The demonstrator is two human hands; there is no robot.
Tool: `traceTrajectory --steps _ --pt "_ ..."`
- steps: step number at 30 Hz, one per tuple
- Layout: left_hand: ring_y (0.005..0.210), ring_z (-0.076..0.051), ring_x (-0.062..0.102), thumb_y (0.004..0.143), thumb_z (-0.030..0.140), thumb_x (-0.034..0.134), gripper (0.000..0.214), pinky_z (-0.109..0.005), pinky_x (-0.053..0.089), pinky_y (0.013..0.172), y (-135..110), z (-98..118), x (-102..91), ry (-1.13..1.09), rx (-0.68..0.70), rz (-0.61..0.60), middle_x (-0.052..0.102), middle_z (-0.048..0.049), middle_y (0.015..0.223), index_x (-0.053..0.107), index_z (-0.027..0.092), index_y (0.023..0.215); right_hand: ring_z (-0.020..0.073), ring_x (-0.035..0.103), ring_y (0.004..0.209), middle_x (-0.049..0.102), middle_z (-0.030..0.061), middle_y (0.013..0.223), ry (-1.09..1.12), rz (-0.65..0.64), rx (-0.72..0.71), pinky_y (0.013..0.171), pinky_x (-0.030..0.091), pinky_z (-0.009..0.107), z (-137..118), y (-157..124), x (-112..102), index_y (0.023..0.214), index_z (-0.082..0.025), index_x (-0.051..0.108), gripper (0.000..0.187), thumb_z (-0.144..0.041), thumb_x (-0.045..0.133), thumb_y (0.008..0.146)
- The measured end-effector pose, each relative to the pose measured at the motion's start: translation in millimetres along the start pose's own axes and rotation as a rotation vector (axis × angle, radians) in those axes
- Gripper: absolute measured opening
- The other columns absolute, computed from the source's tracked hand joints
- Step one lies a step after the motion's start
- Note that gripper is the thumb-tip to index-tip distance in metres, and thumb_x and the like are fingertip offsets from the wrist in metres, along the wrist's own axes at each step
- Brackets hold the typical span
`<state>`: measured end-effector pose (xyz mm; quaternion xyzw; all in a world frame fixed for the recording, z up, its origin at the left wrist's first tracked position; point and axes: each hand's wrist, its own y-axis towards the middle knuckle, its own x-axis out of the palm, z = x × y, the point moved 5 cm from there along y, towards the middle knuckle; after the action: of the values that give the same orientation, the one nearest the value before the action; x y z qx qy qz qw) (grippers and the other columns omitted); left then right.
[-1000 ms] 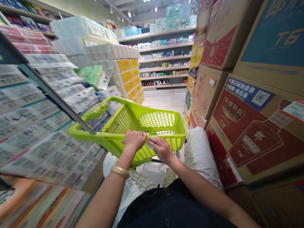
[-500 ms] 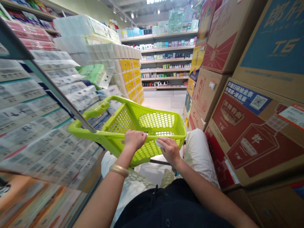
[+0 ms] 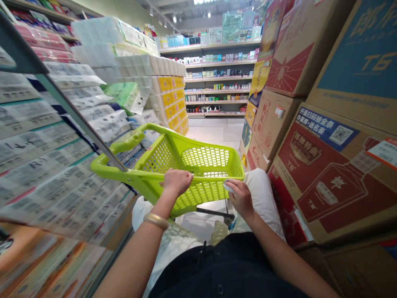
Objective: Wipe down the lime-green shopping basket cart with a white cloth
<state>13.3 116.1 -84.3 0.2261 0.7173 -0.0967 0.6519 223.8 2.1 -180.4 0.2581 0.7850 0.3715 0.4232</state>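
Note:
A lime green plastic shopping basket (image 3: 161, 157) with perforated walls and a long handle sits tilted in front of me, above my lap. My left hand (image 3: 176, 182), with a gold bangle on its wrist, is closed over the basket's near rim. My right hand (image 3: 239, 198) is at the near right corner of the rim, its fingers pressed on a small pale cloth or wipe (image 3: 228, 188) against the plastic. The basket's inside looks empty.
Shelves of packed tissue and toilet paper (image 3: 56, 136) crowd the left. Stacked cardboard liquor boxes (image 3: 328, 157) rise close on the right. A tiled aisle (image 3: 217, 130) runs ahead to far shelves of bottles (image 3: 217, 87). A metal bar (image 3: 214, 213) shows under the basket.
My right hand has slid with the pale cloth along the near rim from its middle to the right corner. My left hand has kept its grip on the rim.

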Motion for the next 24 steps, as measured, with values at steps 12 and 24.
traceTrajectory --steps 12,24 --pt "0.085 -0.027 0.071 0.092 0.036 0.029 0.054 -0.039 0.04 0.077 0.1 0.8 0.6 0.039 0.026 0.002 0.076 -0.0157 0.086 0.079 0.018 0.084 0.0209 0.063 0.103 0.071 0.0042 0.109 0.04 -0.108 -0.055 0.093 0.049 0.037 -58.9 23.4 46.6 0.112 -0.026 0.07 0.044 -0.002 0.054 0.078" --pt "0.084 -0.026 0.07 0.092 0.035 0.028 0.054 -0.038 0.04 0.077 0.8 0.8 1.6 0.034 0.019 0.013 0.077 -0.0138 0.086 0.079 0.02 0.082 0.023 0.06 0.103 0.067 0.008 0.105 -0.032 0.053 0.085 0.094 0.051 0.042 16.1 -6.7 -11.6 0.104 -0.021 0.069 0.032 -0.006 0.05 0.081"
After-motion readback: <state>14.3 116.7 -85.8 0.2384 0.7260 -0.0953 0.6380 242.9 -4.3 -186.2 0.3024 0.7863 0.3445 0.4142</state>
